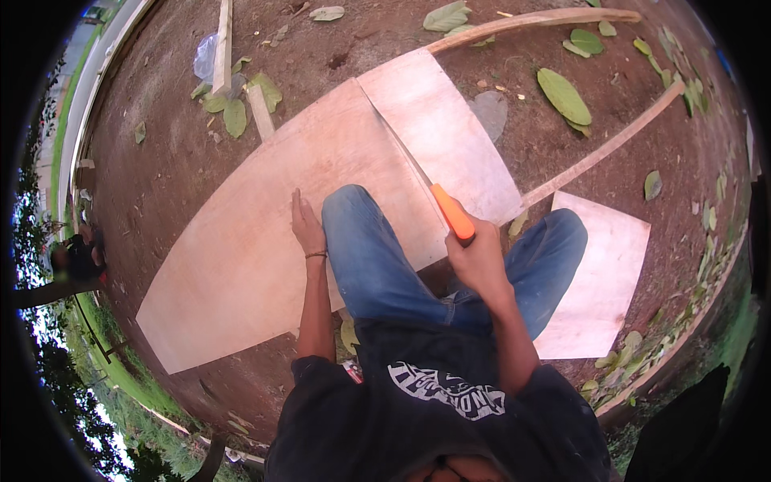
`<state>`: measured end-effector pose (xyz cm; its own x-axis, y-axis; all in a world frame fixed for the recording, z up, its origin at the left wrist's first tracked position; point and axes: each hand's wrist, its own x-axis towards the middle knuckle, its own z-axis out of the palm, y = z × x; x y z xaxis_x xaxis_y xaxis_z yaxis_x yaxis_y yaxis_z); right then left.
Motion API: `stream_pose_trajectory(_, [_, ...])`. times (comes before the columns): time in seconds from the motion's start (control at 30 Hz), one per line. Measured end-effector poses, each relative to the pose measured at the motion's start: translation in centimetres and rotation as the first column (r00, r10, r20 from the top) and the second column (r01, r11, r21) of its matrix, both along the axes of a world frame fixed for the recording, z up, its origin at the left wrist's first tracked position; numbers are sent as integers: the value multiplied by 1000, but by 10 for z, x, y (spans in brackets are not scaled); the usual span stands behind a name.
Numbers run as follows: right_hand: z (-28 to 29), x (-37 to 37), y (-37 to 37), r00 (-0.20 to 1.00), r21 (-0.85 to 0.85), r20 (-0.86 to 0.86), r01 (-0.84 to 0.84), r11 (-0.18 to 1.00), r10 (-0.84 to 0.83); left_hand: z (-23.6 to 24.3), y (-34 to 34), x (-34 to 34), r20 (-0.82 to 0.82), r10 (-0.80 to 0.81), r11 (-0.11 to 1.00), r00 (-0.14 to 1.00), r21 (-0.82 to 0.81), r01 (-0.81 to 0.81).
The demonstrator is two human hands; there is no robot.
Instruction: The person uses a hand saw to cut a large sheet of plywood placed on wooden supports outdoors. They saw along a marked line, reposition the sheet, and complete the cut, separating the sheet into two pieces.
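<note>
My right hand [479, 255] is wrapped round the orange handle of a handsaw [452, 211]. Its thin blade is seen nearly edge-on, lying along a dark cut line across a plywood sheet [265, 225]. On the far right side of that line lies the end section of the plywood [442, 120]. My left hand [307, 226] rests on the sheet beside my left knee, its fingers stretched out and holding nothing. My bent left knee is over the sheet.
Wooden strips [606, 153] run out from under the plywood at the right, and another strip [222, 48] lies at the far left by a clear plastic bag [206, 58]. A second plywood piece [598, 273] is by my right leg. Large leaves [564, 95] litter the bare soil.
</note>
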<state>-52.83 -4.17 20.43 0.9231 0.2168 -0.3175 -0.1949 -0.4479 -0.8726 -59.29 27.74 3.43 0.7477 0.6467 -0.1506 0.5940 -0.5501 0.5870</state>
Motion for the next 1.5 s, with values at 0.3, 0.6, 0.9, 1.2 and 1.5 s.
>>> stream_pose_trajectory(0.3, [29,14,4,982,-59,-172,70,996,-80,-87,-43,-164,-159,329,867,931,441,-231])
stream_pose_trajectory(0.6, [29,19,11,996,-90,-59,56,994,-61,-71,-51,-164,-172,326,874,929,430,-227])
stream_pose_trajectory(0.9, [39,39,19,994,-106,-98,41,993,-51,-69,-53,-165,-167,316,889,934,395,-230])
stream_pose_trajectory(1.2, [29,55,36,993,-101,-114,19,995,-31,-64,-51,-165,-179,323,893,929,382,-237])
stream_pose_trajectory(1.5, [19,50,37,978,-53,-153,134,990,-141,-66,-49,-163,-179,323,897,929,370,-241])
